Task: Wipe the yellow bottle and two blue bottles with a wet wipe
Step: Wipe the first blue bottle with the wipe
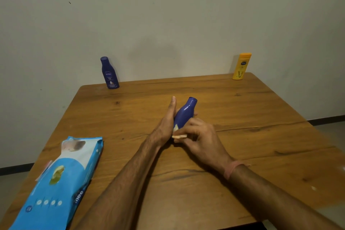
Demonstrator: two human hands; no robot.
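On table [242,117], hands [200,136] wiping blue bottle [183,115]

A wooden table [242,110] with visible grain and dark knots stands against a plain, pale wall [168,15]. A dark skirting board [324,120] borders the light floor [330,130]. Lighting is dim.

A wooden table [242,110] stands against a wall [168,15].

Dim, warm light; soft shadow on wall [155,52]. No glare. Right hand [201,136] slightly motion-blurred. Wide-angle bending at edges; table [242,117] corners soft.
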